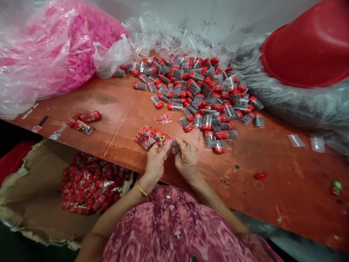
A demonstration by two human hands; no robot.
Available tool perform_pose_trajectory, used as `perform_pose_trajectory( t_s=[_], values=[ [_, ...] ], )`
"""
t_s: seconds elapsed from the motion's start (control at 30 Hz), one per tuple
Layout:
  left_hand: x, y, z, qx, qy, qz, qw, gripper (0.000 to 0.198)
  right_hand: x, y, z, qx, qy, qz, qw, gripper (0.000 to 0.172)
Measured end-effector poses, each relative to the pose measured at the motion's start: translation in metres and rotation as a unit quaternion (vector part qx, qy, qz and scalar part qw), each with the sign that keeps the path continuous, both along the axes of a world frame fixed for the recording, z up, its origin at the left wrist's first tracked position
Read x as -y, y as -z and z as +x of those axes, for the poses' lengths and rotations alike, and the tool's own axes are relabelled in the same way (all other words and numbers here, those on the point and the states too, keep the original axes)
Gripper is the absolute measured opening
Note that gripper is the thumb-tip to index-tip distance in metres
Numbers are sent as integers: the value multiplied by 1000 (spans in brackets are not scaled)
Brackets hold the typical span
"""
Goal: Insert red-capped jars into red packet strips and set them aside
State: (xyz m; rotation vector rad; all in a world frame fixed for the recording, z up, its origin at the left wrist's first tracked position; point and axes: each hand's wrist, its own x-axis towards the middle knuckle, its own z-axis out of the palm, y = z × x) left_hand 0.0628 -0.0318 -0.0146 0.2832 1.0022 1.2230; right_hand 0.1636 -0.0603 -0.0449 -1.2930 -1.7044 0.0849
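Note:
In front of my chest, my left hand [156,161] pinches a red printed label sleeve [163,137]. My right hand [188,160] is closed on a small clear container with dark contents [175,147], which meets the sleeve's end; how far it is inside cannot be made out. Just beyond my left hand lies a stack of red labels [145,137], with one loose label [163,119] farther back. A large heap of clear red-capped containers [193,87] spreads behind them. To the left lie several labelled containers [84,127].
A cardboard box [35,203] of labelled red containers [89,185] stands below the table edge at left. A bag of pink pieces [81,47] sits back left. At right, a red tub [308,47] rests on a plastic bag of dark pieces [294,98]. A red cap [261,175] lies nearer.

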Motion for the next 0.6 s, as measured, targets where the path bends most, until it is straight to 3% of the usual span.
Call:
perform_pose_trajectory(
  t_s=[0.17,0.33,0.47,0.6],
  values=[
    [-5,-4,-2,15,-33,13,999,38,5,-4,0,-48,-45,-87,994,53],
    [-3,-2,-2,5,9,26,1000,34,2,4,1,-154,-27,-144,977,40],
    [-5,-3,-6,-13,29,42,999,33,0,5,5,-222,-78,-217,948,38],
    [-8,0,-9,-18,31,48,998,33,0,-3,6,-205,-86,-207,953,35]
  ],
)
